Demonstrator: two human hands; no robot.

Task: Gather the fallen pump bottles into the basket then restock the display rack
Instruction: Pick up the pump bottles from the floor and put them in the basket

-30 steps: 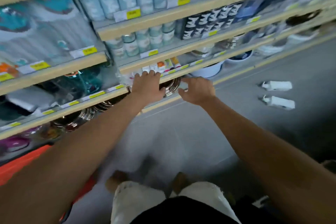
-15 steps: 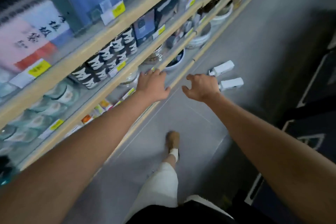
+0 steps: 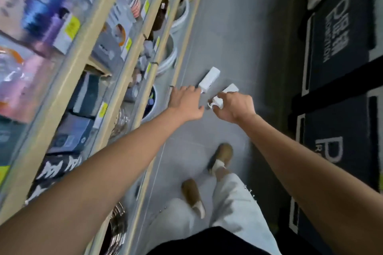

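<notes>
Two white pump bottles lie on the grey floor beside the rack's base. My left hand (image 3: 187, 102) reaches toward the farther bottle (image 3: 209, 79), its fingers spread and their tips at the bottle's pump end, holding nothing. My right hand (image 3: 235, 106) has its fingers curled around the pump end of the nearer bottle (image 3: 230, 89), which still rests on the floor. No basket is in view.
The display rack (image 3: 116, 80) runs along the left, its wooden shelves stocked with boxes, bowls and plates with yellow price tags. Dark mats with white lettering (image 3: 339, 33) lie on the right. My legs and brown shoes (image 3: 220, 156) stand on the floor below the hands.
The view has swung right along the aisle. Both hands left the shelf edge and reached down to the two bottles; the right hand has closed on the nearer one.
</notes>
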